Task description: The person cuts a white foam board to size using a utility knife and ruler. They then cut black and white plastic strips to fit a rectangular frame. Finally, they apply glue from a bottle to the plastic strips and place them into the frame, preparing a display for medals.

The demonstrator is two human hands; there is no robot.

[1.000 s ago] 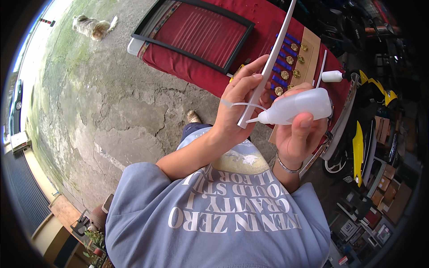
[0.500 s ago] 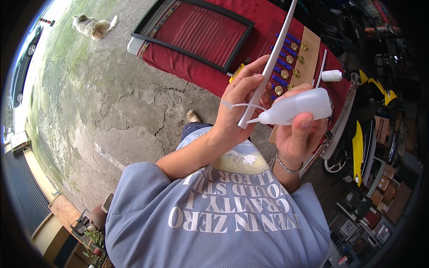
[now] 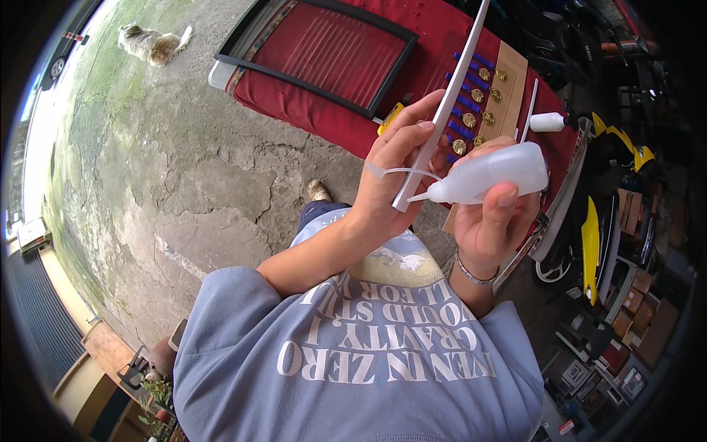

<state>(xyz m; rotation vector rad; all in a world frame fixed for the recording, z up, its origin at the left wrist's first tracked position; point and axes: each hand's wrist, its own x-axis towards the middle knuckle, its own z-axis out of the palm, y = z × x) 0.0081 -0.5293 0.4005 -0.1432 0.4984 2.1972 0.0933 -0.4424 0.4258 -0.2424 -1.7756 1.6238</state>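
Left hand: the left hand is up in front of the chest, fingers closed round a long white strip, thumb on the near side, fingertips on the far edge.
White strip: it runs slanted up and to the right from the palm, its lower end poking out just below the fingers, its top reaching the upper rim of the view.
Right hand: the right hand is wrapped tight on a white squeeze bottle, thumb pressed on its side.
Bottle: lying nearly level, body to the right, nozzle pointing left and sitting right at the strip's lower end; whether it touches, I cannot tell.
Thread: a thin white strand loops across the left fingers, just beside the nozzle.
Behind the hands: a red cloth on the ground with a black frame on it, and a cardboard sheet carrying gold discs and blue pieces.
Far off: a small dog lies on the concrete, well apart.
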